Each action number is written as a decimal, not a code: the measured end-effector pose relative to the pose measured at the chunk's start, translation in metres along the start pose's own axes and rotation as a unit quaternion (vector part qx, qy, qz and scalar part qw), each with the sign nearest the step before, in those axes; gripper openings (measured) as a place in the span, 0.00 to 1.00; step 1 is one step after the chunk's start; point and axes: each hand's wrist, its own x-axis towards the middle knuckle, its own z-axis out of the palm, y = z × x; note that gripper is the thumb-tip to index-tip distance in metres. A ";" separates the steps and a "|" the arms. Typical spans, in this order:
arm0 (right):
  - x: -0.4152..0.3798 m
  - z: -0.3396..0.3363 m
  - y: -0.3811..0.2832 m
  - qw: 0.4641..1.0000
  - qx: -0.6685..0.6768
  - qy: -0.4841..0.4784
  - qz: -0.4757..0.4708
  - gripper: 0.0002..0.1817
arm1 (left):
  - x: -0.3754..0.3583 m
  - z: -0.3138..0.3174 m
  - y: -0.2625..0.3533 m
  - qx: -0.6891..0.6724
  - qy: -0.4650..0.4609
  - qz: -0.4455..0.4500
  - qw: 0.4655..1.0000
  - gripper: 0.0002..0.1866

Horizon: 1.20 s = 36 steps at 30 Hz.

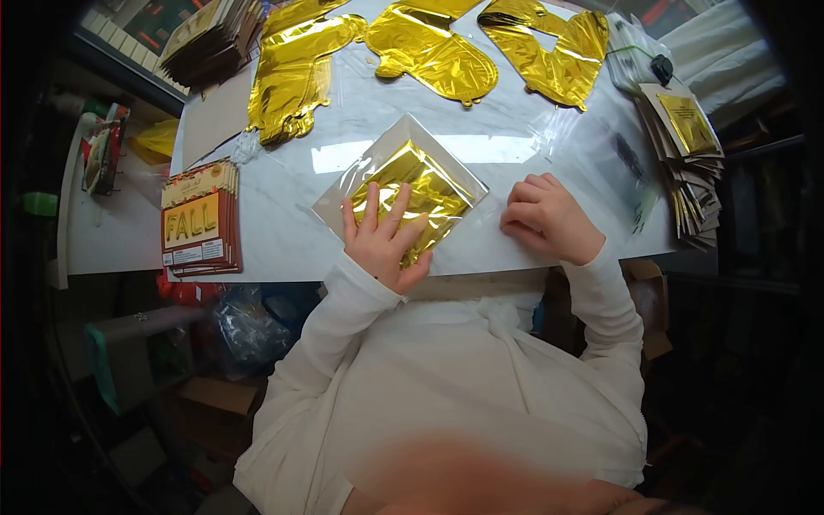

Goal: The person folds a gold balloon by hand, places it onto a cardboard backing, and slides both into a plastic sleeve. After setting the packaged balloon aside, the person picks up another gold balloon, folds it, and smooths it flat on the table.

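Flat on the table, turned like a diamond, lies a clear plastic sleeve [371, 167] over a greyish backing, with a folded gold foil balloon [418, 184] inside. My left hand [384, 236] rests on its lower left part, fingers spread and pressing on it. Just right of the sleeve and apart from it, my right hand [556, 216] is held over the table edge with its fingers curled closed. Whatever those fingers hold, if anything, is hidden.
Three gold foil balloons [438, 60] lie flat along the back of the marble-patterned table [283, 240]. Printed "FALL" packs [202, 219] are stacked at left, brown cards [210, 39] at back left. At right stand packed sleeves [687, 137] beside loose clear plastic bags [614, 163].
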 end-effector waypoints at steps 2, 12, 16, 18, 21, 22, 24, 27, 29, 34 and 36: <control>0.003 0.006 0.002 0.997 0.017 0.074 -0.001 0.06 | 0.001 0.001 0.001 0.004 0.004 0.001 1.000 0.25; 0.008 0.006 0.009 0.997 -0.022 0.069 -0.019 0.08 | -0.001 0.001 -0.001 0.000 0.008 0.008 1.000 0.26; 0.009 0.019 0.018 0.998 -0.047 0.038 -0.034 0.08 | -0.001 0.001 -0.001 0.001 0.001 0.005 1.000 0.25; 0.007 0.024 0.018 0.997 -0.068 0.028 -0.030 0.09 | -0.002 0.002 -0.001 0.000 0.003 0.005 1.000 0.25; 0.005 0.027 0.007 0.986 -0.161 0.019 -0.046 0.07 | -0.002 0.004 -0.001 -0.001 0.008 0.007 1.000 0.25; 0.001 0.024 -0.006 0.983 -0.175 -0.018 -0.054 0.06 | -0.003 0.004 -0.001 0.000 0.008 0.006 1.000 0.25; -0.016 0.023 -0.039 0.981 -0.154 -0.080 -0.086 0.06 | -0.003 0.003 -0.001 -0.001 0.006 0.006 1.000 0.25; -0.062 0.041 -0.081 0.968 -0.024 -0.207 -0.142 0.06 | -0.003 0.002 -0.001 -0.001 0.003 0.007 1.000 0.25; -0.114 0.078 -0.072 0.971 0.038 -0.218 -0.096 0.04 | -0.003 0.001 -0.001 -0.002 0.001 0.010 1.000 0.24; -0.219 0.116 -0.002 0.803 -0.299 -0.442 0.264 0.08 | -0.001 -0.008 -0.001 -0.029 -0.020 0.018 0.999 0.25; -0.185 0.065 -0.006 0.810 -0.355 -0.377 0.276 0.09 | 0.003 -0.009 -0.008 -0.044 -0.027 0.036 0.998 0.25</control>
